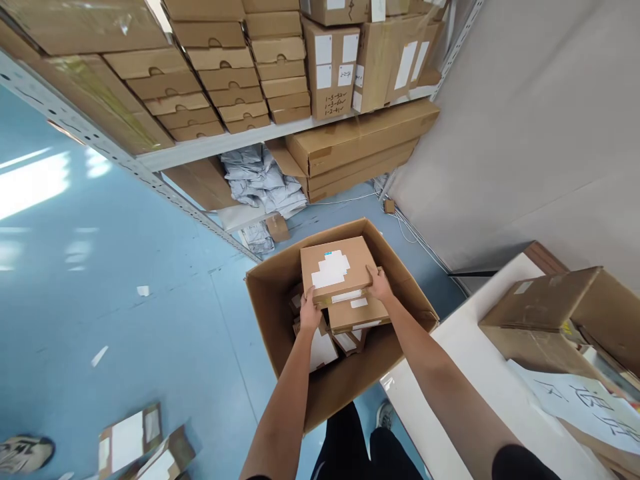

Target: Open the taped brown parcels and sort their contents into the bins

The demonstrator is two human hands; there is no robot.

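Note:
Both my hands grip a flat brown cardboard box [350, 257] with white labels on its top, held over a big open carton [267, 310]. At the box's near left corner is my left hand [309, 312], fingers closed on its edge. My right hand [380, 285] clasps the near right corner. Just beneath lies a second flat cardboard box [357, 315], partly covered by the held one. Deeper in the carton are several smaller labelled boxes [323, 350], some tilted and half hidden.
A metal shelf [215, 147] with stacked cardboard boxes stands ahead. To the right is a white table [450, 373] bearing an open box [540, 300] and a handwritten sheet [585, 403]. Labelled parcels [129, 440] lie on the blue floor at lower left, near another person's shoe [25, 455].

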